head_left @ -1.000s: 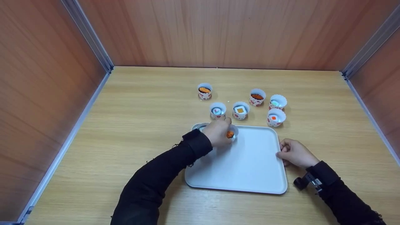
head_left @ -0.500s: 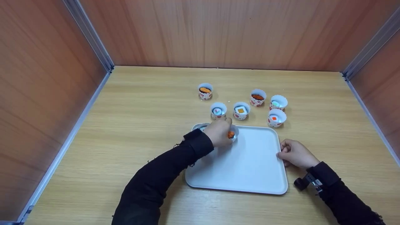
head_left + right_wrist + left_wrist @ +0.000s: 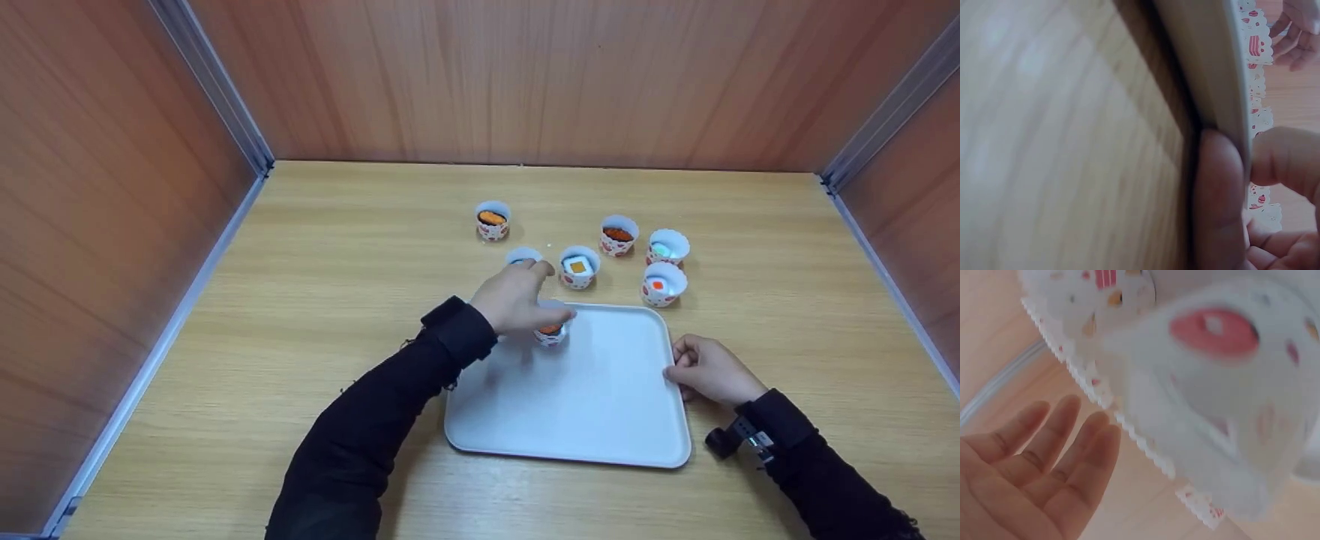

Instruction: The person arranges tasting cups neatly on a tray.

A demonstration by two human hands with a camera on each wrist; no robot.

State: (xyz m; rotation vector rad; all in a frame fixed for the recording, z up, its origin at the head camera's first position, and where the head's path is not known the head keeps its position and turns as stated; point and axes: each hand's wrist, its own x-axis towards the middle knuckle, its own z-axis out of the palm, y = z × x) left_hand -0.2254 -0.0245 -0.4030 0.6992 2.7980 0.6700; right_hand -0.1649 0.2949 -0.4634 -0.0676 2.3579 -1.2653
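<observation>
My left hand [image 3: 514,300] is spread over the back left of the white tray [image 3: 570,405], its fingers holding nothing. Under its thumb stands a patterned paper cup [image 3: 551,340] with an orange piece inside. The left wrist view shows the loosely extended fingers [image 3: 1081,472] apart from the blurred cups [image 3: 1213,399]. Behind the hand, another cup [image 3: 523,256] on the table is partly covered. My right hand [image 3: 709,367] pinches the tray's right rim; in the right wrist view, the thumb [image 3: 1219,197] lies along the rim [image 3: 1235,112].
Behind the tray stand several more paper cups: one with a white and yellow piece [image 3: 577,268], an orange-filled one [image 3: 493,221], a red-brown-filled one [image 3: 618,235], and two close together at right [image 3: 664,285]. Wooden panels [image 3: 525,82] enclose the table.
My left hand has let go of the cup on the tray; its fingers have spread and moved slightly up and back, covering more of the cup behind. The right hand stays at the rim.
</observation>
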